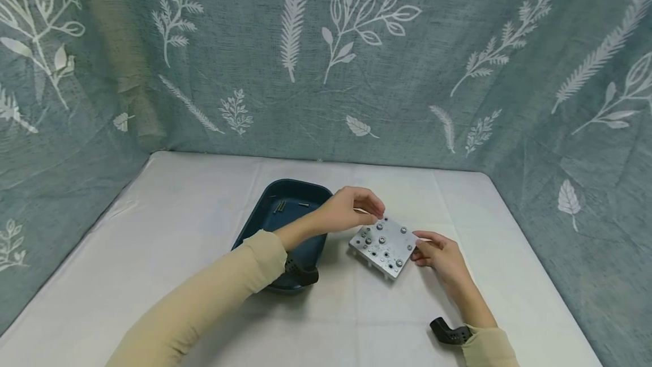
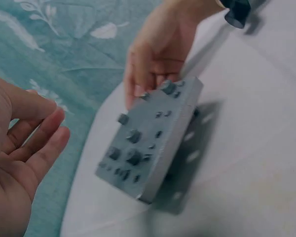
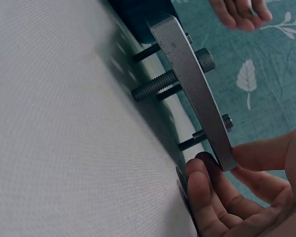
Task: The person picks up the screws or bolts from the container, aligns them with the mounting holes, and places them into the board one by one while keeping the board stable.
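A rectangular metal plate (image 1: 391,242) with several socket-head screws is tilted over the white cloth. In the right wrist view, screw shanks (image 3: 155,85) stick out from its underside. My right hand (image 1: 443,259) grips the plate's right edge, thumb on the top face and fingers underneath. Over the plate's far left corner is my left hand (image 1: 351,208), its thumb and fingertips drawn together. The left wrist view shows this hand (image 2: 24,148) apart from the plate; I cannot tell whether something small is between its fingertips.
Beneath my left forearm stands a dark blue tray (image 1: 244,231) with several small screws (image 1: 280,207) on its floor. A white cloth (image 1: 168,231) covers the table. A green leaf-patterned curtain (image 1: 316,106) hangs along the back and sides.
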The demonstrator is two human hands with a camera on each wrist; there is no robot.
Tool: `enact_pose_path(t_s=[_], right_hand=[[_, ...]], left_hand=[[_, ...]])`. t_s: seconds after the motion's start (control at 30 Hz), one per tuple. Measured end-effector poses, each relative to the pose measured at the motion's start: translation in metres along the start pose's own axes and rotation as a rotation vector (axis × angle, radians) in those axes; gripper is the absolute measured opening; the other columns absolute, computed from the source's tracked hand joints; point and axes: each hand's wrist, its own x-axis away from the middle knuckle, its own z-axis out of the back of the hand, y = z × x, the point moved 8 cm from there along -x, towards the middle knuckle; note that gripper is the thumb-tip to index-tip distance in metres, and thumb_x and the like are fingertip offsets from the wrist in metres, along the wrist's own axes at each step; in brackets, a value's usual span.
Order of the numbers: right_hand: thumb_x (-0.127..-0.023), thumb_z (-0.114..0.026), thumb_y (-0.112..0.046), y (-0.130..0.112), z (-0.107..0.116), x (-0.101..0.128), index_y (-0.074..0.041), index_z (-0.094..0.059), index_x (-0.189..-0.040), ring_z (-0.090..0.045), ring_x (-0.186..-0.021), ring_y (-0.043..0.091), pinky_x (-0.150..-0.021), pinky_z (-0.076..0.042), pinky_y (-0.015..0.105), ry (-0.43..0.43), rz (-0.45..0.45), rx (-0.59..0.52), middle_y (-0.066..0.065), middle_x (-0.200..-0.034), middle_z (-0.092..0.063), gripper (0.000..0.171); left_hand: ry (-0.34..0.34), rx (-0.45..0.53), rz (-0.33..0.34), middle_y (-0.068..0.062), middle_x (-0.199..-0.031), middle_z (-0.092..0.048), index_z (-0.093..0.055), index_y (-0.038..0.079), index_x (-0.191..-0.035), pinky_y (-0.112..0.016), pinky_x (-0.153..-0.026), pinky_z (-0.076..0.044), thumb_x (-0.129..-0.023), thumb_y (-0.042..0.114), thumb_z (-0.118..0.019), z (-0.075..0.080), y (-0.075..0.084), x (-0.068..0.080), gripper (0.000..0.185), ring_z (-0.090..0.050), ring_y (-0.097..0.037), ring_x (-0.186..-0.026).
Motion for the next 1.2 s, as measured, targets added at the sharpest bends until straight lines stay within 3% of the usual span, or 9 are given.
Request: enact_pose_path(t_s=[0.2,0.33,0.47,0.6,0.9,1.2], right_hand=[[-0.101,-0.055,-0.005,0.001,0.000,0.000,0.009,-0.055,-0.131,-0.065,-0.074,0.016,-0.066,-0.057,0.027,-0.009,-0.004,-0.005,0.011,-0.091,-0.067,0.033],[-0.100,-0.054,-0.005,0.001,0.002,0.000,0.009,-0.055,-0.130,-0.065,-0.074,0.016,-0.067,-0.057,0.026,0.001,0.000,0.003,0.011,-0.091,-0.067,0.033],[-0.101,-0.053,-0.005,0.001,0.002,0.001,0.009,-0.055,-0.130,-0.065,-0.074,0.015,-0.067,-0.057,0.026,0.004,0.003,0.018,0.012,-0.092,-0.067,0.033],[-0.101,-0.054,-0.005,0.002,0.001,0.002,0.009,-0.055,-0.130,-0.065,-0.074,0.016,-0.067,-0.057,0.026,0.001,-0.009,0.017,0.011,-0.091,-0.067,0.033],[-0.101,-0.054,-0.005,0.001,-0.002,0.003,0.010,-0.054,-0.131,-0.065,-0.073,0.016,-0.066,-0.057,0.027,0.000,-0.009,0.006,0.010,-0.090,-0.067,0.033],[-0.100,-0.053,-0.004,0.003,-0.001,0.002,0.009,-0.055,-0.129,-0.065,-0.074,0.016,-0.066,-0.057,0.027,0.000,-0.012,0.020,0.011,-0.089,-0.067,0.032]], left_hand=[[0.103,-0.060,-0.024,-0.010,-0.107,-0.067,-0.067,0.003,-0.111,-0.032,-0.087,-0.053,-0.094,0.002,-0.065,0.033,0.015,0.018,0.017,-0.065,-0.022,-0.100],[0.202,-0.096,-0.016,-0.010,-0.107,-0.067,-0.068,0.002,-0.112,-0.037,-0.085,-0.054,-0.096,0.003,-0.063,0.061,0.016,0.030,0.016,-0.065,-0.024,-0.098],[0.301,-0.124,0.049,-0.011,-0.108,-0.067,-0.068,0.000,-0.112,-0.039,-0.086,-0.053,-0.096,0.003,-0.063,0.088,0.007,0.045,0.017,-0.064,-0.025,-0.099],[0.344,-0.130,0.143,-0.019,-0.113,-0.065,-0.066,-0.005,-0.114,-0.038,-0.088,-0.052,-0.095,0.002,-0.064,0.107,-0.012,0.063,0.021,-0.063,-0.026,-0.102],[0.345,-0.192,0.257,-0.024,-0.114,-0.064,-0.064,-0.010,-0.115,-0.042,-0.089,-0.051,-0.092,-0.003,-0.065,0.121,-0.048,0.084,0.024,-0.062,-0.032,-0.104],[0.300,-0.264,0.332,-0.021,-0.113,-0.066,-0.065,-0.008,-0.115,-0.040,-0.088,-0.052,-0.090,-0.003,-0.068,0.119,-0.069,0.081,0.026,-0.063,-0.030,-0.104]])
